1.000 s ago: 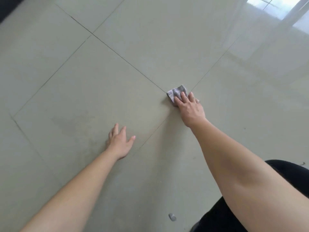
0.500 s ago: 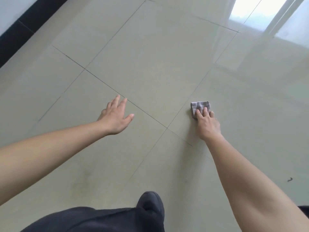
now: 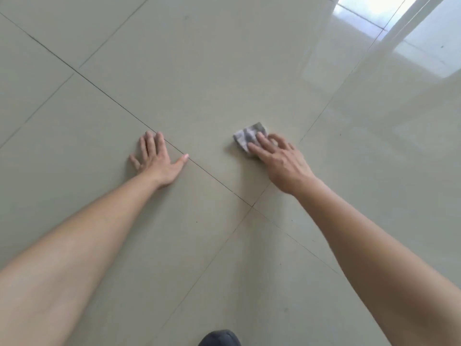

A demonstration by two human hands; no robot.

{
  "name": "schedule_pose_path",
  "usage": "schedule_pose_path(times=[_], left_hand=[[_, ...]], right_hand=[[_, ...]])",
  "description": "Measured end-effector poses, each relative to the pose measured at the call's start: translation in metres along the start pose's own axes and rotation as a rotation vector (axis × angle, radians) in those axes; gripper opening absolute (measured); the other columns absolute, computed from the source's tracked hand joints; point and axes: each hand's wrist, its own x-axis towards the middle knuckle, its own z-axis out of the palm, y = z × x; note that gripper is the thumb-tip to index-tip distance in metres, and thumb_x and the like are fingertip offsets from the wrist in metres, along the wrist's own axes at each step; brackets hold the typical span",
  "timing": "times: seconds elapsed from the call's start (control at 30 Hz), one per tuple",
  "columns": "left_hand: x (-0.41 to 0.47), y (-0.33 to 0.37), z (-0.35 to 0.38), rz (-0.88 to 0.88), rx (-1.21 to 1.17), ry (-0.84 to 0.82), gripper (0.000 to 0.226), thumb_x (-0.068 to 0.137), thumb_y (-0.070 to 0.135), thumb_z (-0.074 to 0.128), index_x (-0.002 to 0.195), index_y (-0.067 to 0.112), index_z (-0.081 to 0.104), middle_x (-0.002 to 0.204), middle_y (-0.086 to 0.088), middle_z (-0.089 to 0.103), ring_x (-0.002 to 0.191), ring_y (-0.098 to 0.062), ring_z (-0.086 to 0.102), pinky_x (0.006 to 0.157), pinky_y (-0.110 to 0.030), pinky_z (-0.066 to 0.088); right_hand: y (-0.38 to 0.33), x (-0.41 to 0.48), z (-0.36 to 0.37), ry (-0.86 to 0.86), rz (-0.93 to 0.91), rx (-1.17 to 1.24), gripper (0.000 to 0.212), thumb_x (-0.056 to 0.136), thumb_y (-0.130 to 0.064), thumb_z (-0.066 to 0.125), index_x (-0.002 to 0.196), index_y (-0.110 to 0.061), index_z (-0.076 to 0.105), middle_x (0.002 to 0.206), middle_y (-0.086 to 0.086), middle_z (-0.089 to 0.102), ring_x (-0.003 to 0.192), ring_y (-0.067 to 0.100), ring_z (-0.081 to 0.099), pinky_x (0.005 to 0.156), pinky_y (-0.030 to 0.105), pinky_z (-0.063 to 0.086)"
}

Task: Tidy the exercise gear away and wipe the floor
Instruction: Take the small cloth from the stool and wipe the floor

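Note:
A small folded grey cloth [image 3: 245, 137] lies on the pale tiled floor [image 3: 199, 83], a little right of the middle. My right hand [image 3: 282, 161] presses on the cloth's near part with straight fingers, so part of the cloth is hidden under them. My left hand [image 3: 157, 159] lies flat on the floor to the left, fingers spread, its thumb touching a grout line. No exercise gear is in view.
Dark grout lines cross just in front of my hands at a tile corner [image 3: 252, 206]. A bright window reflection [image 3: 389, 26] shines on the floor at the far right. A dark rounded shape, perhaps a knee or a shoe [image 3: 219, 338], shows at the bottom edge.
The view has shifted and my body has moved forward. My left hand has come down flat on the floor. My right hand has slid the cloth to a tile left of the grout line.

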Motion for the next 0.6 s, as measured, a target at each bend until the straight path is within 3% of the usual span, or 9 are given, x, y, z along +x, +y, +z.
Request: schedule_pose_path(times=[0.1,0.2,0.4,0.53,0.6], left_hand=[[0.011,-0.01,0.02,0.023,0.01,0.068,0.092,0.091,0.071,0.028,0.154,0.019,-0.015,0.16,-0.003,-0.027,0.146,-0.02,-0.026,0.115,-0.058,-0.011],[0.014,-0.012,0.024,0.031,0.014,0.04,0.091,0.092,0.069,0.028,0.153,0.02,-0.018,0.159,-0.003,-0.029,0.146,-0.021,-0.027,0.113,-0.057,-0.013],[0.012,-0.012,0.014,0.03,-0.004,-0.057,0.082,0.097,0.059,0.025,0.152,0.019,-0.021,0.157,-0.002,-0.033,0.144,-0.022,-0.031,0.114,-0.058,-0.013],[0.011,-0.009,0.003,0.024,-0.024,-0.15,0.081,0.098,0.058,0.024,0.15,0.019,-0.025,0.155,-0.003,-0.038,0.143,-0.023,-0.034,0.113,-0.059,-0.016],[0.01,-0.009,-0.001,0.027,-0.029,-0.187,0.081,0.098,0.057,0.023,0.149,0.019,-0.027,0.154,-0.003,-0.039,0.142,-0.024,-0.035,0.113,-0.059,-0.016]], right_hand=[[0.055,0.034,-0.018,0.106,0.311,0.003,0.064,0.093,-0.008,0.042,0.153,-0.028,0.031,0.163,0.002,0.023,0.145,0.032,0.023,0.113,0.044,0.031],[0.035,0.055,-0.012,0.148,0.422,0.071,0.066,0.09,-0.006,0.041,0.153,-0.023,0.03,0.163,0.006,0.021,0.145,0.035,0.02,0.116,0.044,0.025],[-0.087,0.025,0.008,-0.126,0.105,0.104,0.072,0.092,-0.007,0.037,0.157,-0.026,0.012,0.166,0.001,-0.001,0.151,0.026,0.001,0.118,0.04,0.014],[-0.057,0.034,-0.018,-0.218,-0.065,-0.079,0.068,0.095,-0.01,0.036,0.157,-0.028,0.015,0.166,-0.001,0.006,0.149,0.027,0.012,0.114,0.036,0.019],[-0.025,0.038,-0.036,-0.237,0.052,-0.159,0.07,0.093,-0.01,0.039,0.156,-0.03,0.017,0.165,-0.002,0.01,0.146,0.028,0.017,0.112,0.037,0.023]])
